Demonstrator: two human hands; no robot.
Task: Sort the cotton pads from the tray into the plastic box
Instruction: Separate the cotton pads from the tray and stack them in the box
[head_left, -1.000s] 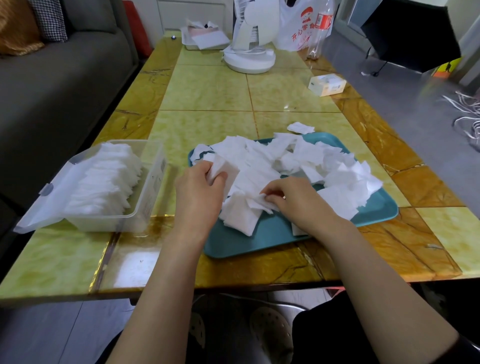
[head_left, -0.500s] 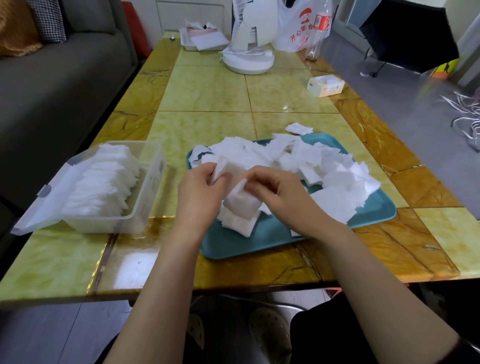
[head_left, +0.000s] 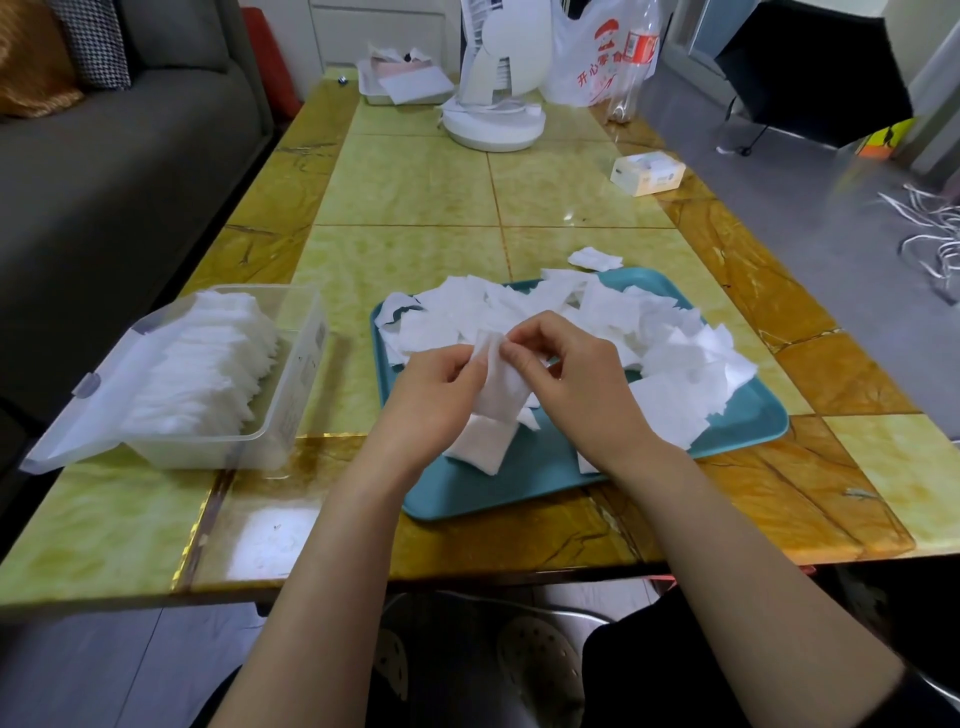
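Small stack of cotton pads (head_left: 496, 387), pinched at its top edge between curled fingers of left hand (head_left: 436, 397) and right hand (head_left: 576, 387). Hangs upright just above the near left part of the teal tray (head_left: 519, 483). Loose pads (head_left: 660, 338) heaped across the rest. Left of the tray, apart: open plastic box (head_left: 296, 374), holding a row of pads, on the tiled table (head_left: 415, 182).

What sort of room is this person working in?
Most likely a home living room: a grey sofa runs beside a tiled table, with a fan and a shopping bag at its far end.
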